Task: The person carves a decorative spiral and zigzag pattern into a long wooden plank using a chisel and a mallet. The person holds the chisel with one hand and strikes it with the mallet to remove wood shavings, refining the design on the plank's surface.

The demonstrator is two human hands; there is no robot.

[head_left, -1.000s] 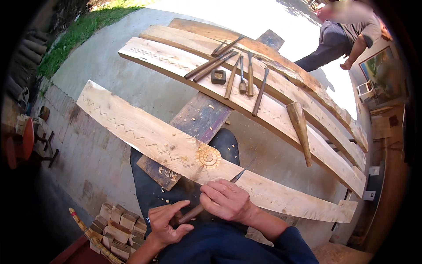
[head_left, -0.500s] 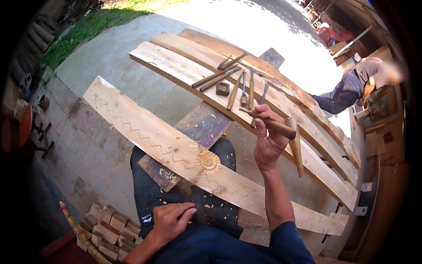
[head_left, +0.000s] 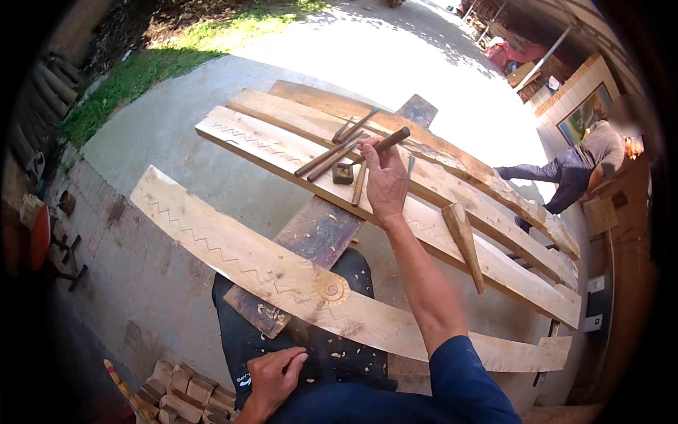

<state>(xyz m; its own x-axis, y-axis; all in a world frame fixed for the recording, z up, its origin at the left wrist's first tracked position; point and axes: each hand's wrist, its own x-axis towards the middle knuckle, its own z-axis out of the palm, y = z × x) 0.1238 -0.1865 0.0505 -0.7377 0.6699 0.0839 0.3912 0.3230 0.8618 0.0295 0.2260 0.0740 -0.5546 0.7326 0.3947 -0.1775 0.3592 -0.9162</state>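
My right hand [head_left: 387, 185] is raised over the tools and grips a carving gouge [head_left: 393, 140] by its dark wooden handle; its blade end is hidden. My left hand [head_left: 275, 374] rests in my lap, fingers curled in, with nothing visible in it. Across my knees lies a long pale board [head_left: 205, 237] with pencilled zigzag lines and a carved spiral rosette [head_left: 332, 288]. Beyond it, several chisels and gouges lie on a thick plank [head_left: 247, 138] beside a small dark square box [head_left: 343, 174]. A tapered wooden mallet [head_left: 462, 246] lies right of my right hand.
More thick planks [head_left: 494, 212] lie parallel behind. A stained crosspiece [head_left: 318, 230] supports the board, with wood shavings around. Wood blocks [head_left: 187, 396] are piled at lower left, near a red stool [head_left: 44, 237]. Another person [head_left: 575, 166] bends at the far right.
My right hand has moved away and to the left with the gouge, over the other tools, and the handle now points up and away. My left hand stays curled in my lap.
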